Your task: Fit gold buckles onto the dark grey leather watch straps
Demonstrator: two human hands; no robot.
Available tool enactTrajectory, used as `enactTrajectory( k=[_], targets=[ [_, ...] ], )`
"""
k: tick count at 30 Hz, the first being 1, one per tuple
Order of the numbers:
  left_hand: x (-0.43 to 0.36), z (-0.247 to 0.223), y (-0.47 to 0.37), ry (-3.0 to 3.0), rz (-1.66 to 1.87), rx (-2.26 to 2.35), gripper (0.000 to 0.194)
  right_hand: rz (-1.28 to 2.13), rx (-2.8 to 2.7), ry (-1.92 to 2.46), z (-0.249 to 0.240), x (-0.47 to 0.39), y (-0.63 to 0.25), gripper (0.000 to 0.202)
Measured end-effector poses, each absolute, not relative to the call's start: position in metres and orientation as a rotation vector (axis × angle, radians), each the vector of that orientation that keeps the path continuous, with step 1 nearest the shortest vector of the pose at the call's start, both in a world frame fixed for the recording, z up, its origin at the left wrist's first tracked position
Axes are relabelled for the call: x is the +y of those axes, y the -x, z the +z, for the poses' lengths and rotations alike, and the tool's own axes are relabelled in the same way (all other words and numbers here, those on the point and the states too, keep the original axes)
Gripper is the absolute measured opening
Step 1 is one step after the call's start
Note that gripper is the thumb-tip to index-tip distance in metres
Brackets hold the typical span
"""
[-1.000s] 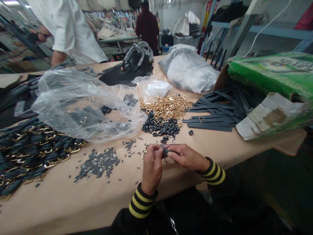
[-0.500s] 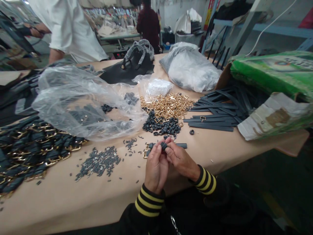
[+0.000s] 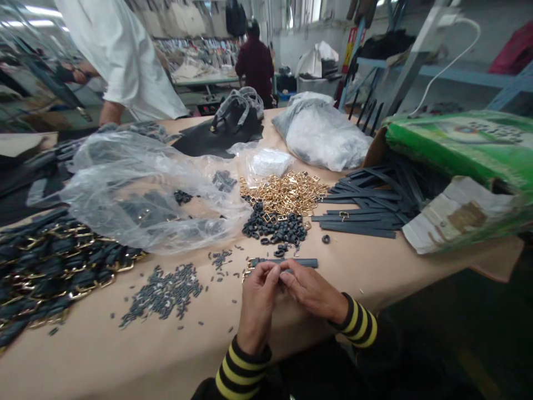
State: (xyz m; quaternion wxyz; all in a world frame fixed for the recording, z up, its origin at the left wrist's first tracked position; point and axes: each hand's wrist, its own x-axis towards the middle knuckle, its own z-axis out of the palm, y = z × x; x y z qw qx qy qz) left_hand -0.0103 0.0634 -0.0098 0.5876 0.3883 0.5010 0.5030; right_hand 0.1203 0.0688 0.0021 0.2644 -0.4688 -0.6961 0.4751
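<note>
The left hand (image 3: pixel 257 300) and right hand (image 3: pixel 312 291) now sit farther back against the dark straps (image 3: pixel 307 262). Both pinch a mostly hidden dark piece (image 3: pixel 287 271).

Polished metal is gleaming beside matt leather-look and clear plastic.
The buckles (image 3: pixel 291 191) are shining smooth and gold; straps (image 3: pixel 360 226) and loops (image 3: pixel 277 226) are showing a dull, leather-like finish. Wrinkled plastic film (image 3: pixel 119 161) is glistening; the box (image 3: pixel 458 133) is wearing glossy wrapping. The table cover (image 3: pixel 166 358) is looking smooth and paper-like, the cuffs (image 3: pixel 244 366) knitted.
</note>
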Motion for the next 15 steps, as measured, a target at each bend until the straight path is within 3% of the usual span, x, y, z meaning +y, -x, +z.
enactTrajectory(
  k=[5, 10, 15],
  targets=[
    [0.066, -0.013, 0.013, -0.893, 1.078, 1.182, 0.02, 1.282, -1.714, 1.295, -0.005, 0.072, -0.124, 0.03],
    [0.066, -0.005, 0.012, -0.677, 1.032, 1.027, 0.02, 1.268, -1.814, 1.272, -0.001, 0.076, -0.126, 0.021],
    [0.075, -0.006, 0.016, -0.977, 0.958, 1.089, 0.018, 1.29, -1.803, 1.266, 0.005, 0.083, -0.128, 0.011]
  ],
)
